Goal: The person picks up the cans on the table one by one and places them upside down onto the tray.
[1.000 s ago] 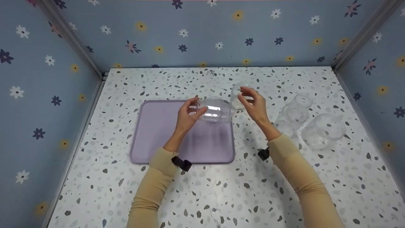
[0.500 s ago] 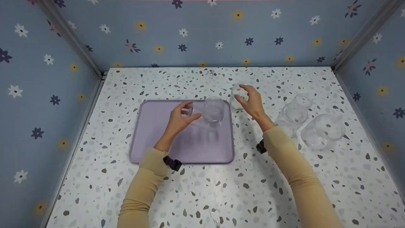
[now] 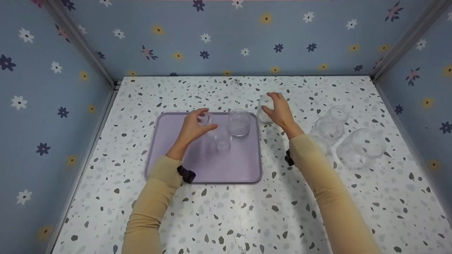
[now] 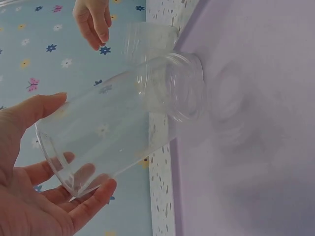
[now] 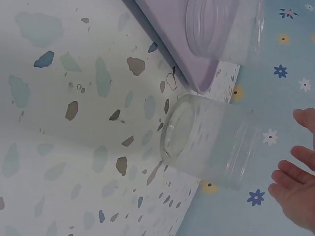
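Lilac tray (image 3: 240,165), centre of the head view: one clear glass, call it the corner glass (image 3: 239,123), stands upright near its upper right corner. That one looks done.

Second one in progress: held glass (image 4: 103,132), mid-frame in the left wrist view, tilted above the tray. Left hand (image 3: 190,127) grips it, thumb and fingers curled around its upper end. Can't tell whether its lower end touches the tray, so I'd call it not yet placed. Needs straightening and releasing, my read.

Third is off the tray: table glass (image 5: 211,142), middle of the right wrist view, upright on the speckled table (image 3: 282,229) just beside the tray corner. Right hand (image 3: 281,112) is above it, fingers apart and loosely bent, gap visible in the right wrist view. No grip there.

Right side of the head view: more clear vessels (image 3: 329,127) plus what looks like a jug (image 3: 355,155), all on the table, well apart from the tray, no hand on them. Exact count unclear, the transparent walls overlap.

Tally: one placed, one in hand, rest on the table. I'd say early stage.
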A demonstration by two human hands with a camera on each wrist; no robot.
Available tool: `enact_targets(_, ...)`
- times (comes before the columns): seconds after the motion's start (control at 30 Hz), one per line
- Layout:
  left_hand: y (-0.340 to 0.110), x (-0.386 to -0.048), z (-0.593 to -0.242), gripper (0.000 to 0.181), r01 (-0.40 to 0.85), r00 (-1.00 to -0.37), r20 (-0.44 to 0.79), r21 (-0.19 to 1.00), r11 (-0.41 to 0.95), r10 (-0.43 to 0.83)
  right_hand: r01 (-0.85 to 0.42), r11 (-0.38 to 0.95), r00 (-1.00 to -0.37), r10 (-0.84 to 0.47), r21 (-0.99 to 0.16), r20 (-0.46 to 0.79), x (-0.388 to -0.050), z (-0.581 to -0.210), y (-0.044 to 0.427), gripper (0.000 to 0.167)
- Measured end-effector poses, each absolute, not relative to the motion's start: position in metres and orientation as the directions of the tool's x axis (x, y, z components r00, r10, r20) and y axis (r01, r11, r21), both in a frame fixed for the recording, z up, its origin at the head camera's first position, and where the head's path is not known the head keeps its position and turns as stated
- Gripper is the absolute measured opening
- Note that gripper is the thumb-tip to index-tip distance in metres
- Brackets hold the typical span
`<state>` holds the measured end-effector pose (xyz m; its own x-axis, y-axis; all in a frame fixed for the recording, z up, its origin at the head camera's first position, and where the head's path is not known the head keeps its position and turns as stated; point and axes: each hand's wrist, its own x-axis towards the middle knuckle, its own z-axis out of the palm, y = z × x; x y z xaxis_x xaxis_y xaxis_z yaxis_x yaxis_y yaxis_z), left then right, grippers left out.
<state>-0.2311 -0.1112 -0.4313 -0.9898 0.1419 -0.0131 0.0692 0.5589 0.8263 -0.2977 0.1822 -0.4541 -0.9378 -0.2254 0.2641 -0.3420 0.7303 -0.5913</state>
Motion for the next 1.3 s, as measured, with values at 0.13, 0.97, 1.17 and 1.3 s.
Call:
enact_targets(0.13,-0.116,-0.237,-0.428,0.065,0.062,-0.990,-0.022,0.812,0.580,0.137,-0.308,0.748,-0.950,-0.211,-0.589,0.229,-0.302,-0.457,0.181,0.050)
enact_targets(0.97,-0.122,-0.271,-0.424,0.068,0.019,-0.998,-0.037,0.662,0.749,0.058,-0.111,0.904,-0.994,-0.107,-0.414,0.035,-0.324,-0.468,0.176,0.079)
enact_targets(1.17,-0.117,-0.278,-0.423,0.070,-0.032,-0.998,-0.066,0.634,0.772,0.013,-0.103,0.906,-0.993,-0.115,-0.410,-0.006,-0.327,-0.467,0.176,0.083)
enact_targets(1.3,-0.115,-0.281,-0.424,0.070,-0.045,-0.998,-0.066,0.612,0.790,-0.005,-0.099,0.912,-0.992,-0.124,-0.398,-0.038,-0.328,-0.465,0.177,0.087)
